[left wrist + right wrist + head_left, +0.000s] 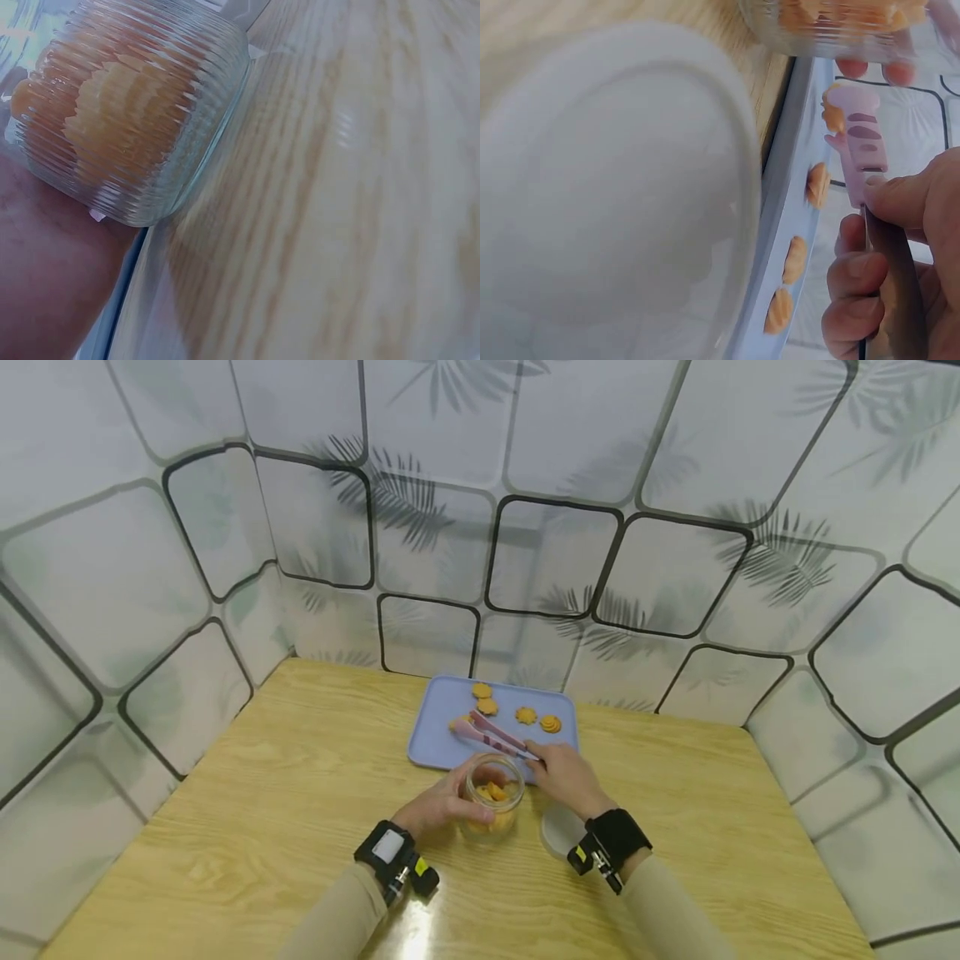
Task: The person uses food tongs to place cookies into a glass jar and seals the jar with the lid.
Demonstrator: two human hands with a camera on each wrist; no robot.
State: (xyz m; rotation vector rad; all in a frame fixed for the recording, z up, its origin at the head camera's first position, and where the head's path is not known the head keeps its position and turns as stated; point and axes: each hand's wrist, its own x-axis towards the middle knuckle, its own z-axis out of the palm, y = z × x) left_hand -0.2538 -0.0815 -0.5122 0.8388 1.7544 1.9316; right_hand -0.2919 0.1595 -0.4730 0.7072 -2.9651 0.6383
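Note:
A clear glass jar (501,822) with several cookies inside is gripped by my left hand (442,806), thumb across its near side. Its ribbed wall and a ridged cookie (120,120) show closely in the left wrist view. My right hand (566,774) holds pink tongs (491,739) by their metal handle (889,277). The tong tips reach over the blue tray (431,752) to a cookie (459,724) at its left part; whether they pinch it I cannot tell. More cookies (527,716) lie on the tray.
A round whitish lid (558,833) lies on the wooden table (285,793), right of the jar and partly beneath the right wrist. Behind the tray hangs a patterned curtain (427,635) that also encloses both sides.

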